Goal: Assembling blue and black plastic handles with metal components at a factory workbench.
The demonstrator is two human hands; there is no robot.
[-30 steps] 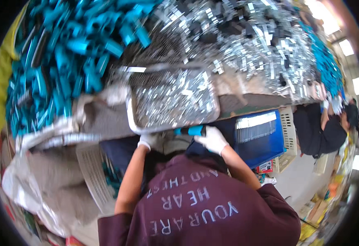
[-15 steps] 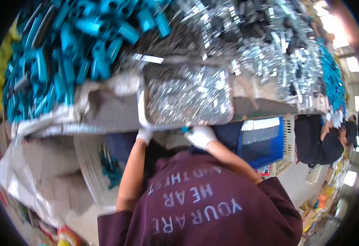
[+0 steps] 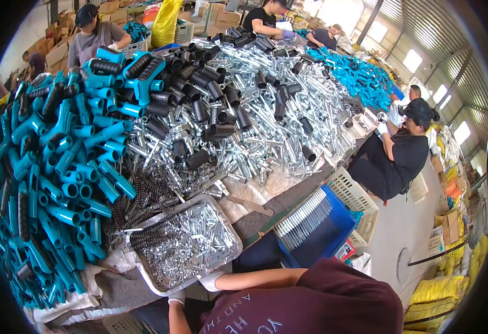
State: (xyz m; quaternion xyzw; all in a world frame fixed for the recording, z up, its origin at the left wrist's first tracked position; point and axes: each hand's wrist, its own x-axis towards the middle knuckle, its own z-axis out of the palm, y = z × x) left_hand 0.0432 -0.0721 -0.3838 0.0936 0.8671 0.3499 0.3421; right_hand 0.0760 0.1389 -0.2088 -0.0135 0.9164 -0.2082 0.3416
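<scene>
A metal tray (image 3: 141,267) full of small silvery metal parts (image 3: 191,242) sits at the table's near edge, with dark coil springs (image 3: 149,237) along its far left side. My left hand (image 3: 177,297), in a white glove, is just below the tray's near rim; its fingers are hidden. Also white-gloved, my right hand (image 3: 213,280) is close beside it, to the right, against the tray's near side. The rim and my sleeve cover its fingers, so anything held there is out of sight.
Teal plastic handles (image 3: 60,189) heap up on the left, silvery metal rods and black sleeves (image 3: 244,119) in the middle. Right of me is a blue bin (image 3: 341,214) of rods beside a cream crate (image 3: 361,200). A co-worker (image 3: 403,150) sits at the right; others work across the table.
My view has tilted up and turned, bringing the co-workers and the far table into sight. Both hands stay by the tray's near edge. A small teal thing by my right hand no longer shows.
</scene>
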